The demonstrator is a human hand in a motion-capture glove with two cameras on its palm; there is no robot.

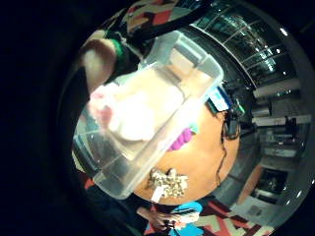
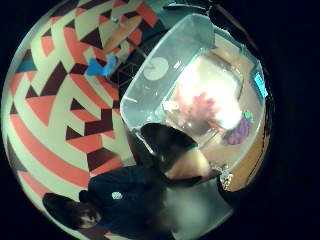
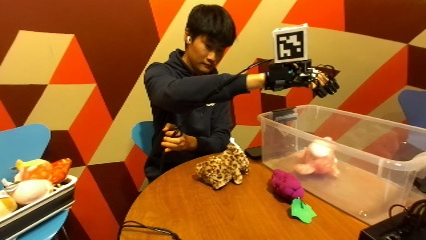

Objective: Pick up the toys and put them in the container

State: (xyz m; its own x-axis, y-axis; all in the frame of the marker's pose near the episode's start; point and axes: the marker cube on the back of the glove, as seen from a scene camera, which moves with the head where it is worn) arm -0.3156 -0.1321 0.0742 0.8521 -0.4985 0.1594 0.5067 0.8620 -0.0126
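Hovering high above the clear container [image 3: 346, 150] at the right of the wooden table [image 3: 219, 210], the gloved right hand [image 3: 318, 80] has relaxed fingers and grasps nothing. A pink plush toy [image 3: 318, 159] lies inside the bin (seen through its wall). Near its left side rest a leopard plush [image 3: 221, 169] and purple grapes [image 3: 287, 186].

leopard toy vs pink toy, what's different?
The leopard toy is tan with dark spots; the pink toy is pale pink. The leopard toy lies on the table, outside the container; the pink toy already sits inside it. Both are soft plush, and the hand touches neither.
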